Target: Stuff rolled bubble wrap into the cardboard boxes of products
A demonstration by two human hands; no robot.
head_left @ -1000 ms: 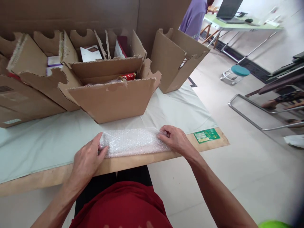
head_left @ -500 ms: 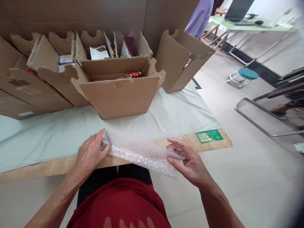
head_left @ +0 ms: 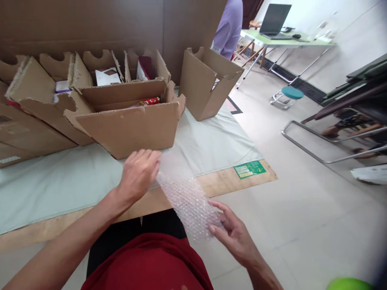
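A strip of clear bubble wrap (head_left: 190, 201) stretches slantwise between my two hands, over the table's front edge. My left hand (head_left: 140, 171) is closed on its upper left end, close below the front cardboard box (head_left: 136, 131). At the lower right end, my right hand (head_left: 231, 231) pinches the wrap between thumb and fingers, out past the table edge. Inside the front box lies a red shiny packet (head_left: 150, 101); the rest of its contents is hidden.
Several cut cardboard boxes stand in a row behind, one with a white carton (head_left: 107, 77). A separate tall box (head_left: 208, 84) stands at the right. The cloth-covered table (head_left: 211, 151) ends at a wooden edge. Beyond are a teal stool (head_left: 292, 92), a laptop desk (head_left: 284, 39) and a person in purple (head_left: 229, 26).
My left hand has moved right and up, and my right hand slightly down, so the bubble wrap now slants more steeply. The camera view has turned to the right.
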